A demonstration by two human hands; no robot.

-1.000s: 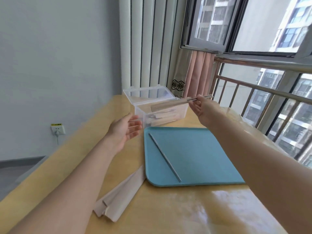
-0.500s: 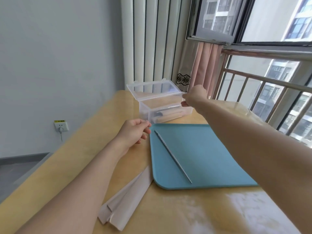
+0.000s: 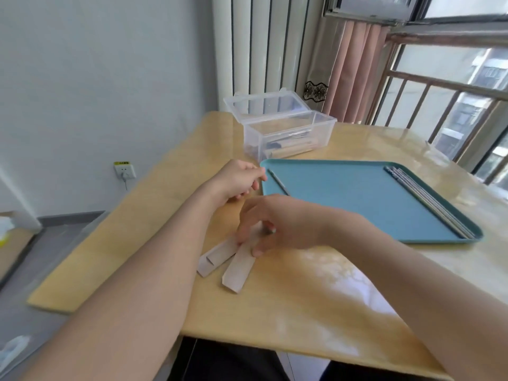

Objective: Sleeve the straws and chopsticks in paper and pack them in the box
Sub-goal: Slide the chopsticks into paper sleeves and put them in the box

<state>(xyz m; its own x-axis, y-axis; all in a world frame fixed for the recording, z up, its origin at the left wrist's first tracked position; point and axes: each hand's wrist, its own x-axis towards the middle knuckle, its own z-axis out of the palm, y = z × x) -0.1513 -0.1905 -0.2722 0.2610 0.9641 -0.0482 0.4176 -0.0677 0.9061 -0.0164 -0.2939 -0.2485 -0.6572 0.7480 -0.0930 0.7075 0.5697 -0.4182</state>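
Nearest, two flat paper sleeves [image 3: 226,259] lie on the counter [image 3: 288,298]; right hand [image 3: 277,224] rests on them w/ fingers [image 3: 244,229] spread, pressing, not gripping. Sleeves look light, floppy, prone to sliding; best pinched at the open end. Left hand [image 3: 236,178] hovers beyond, fingers loosely curled, apparently holding nothing. Further, teal tray [image 3: 357,199] w/ one thin rod [image 3: 277,182] & stiff, slippery-looking chopsticks [image 3: 428,199]; take those mid-length. Farthest, the open clear box [image 3: 288,127], part filled
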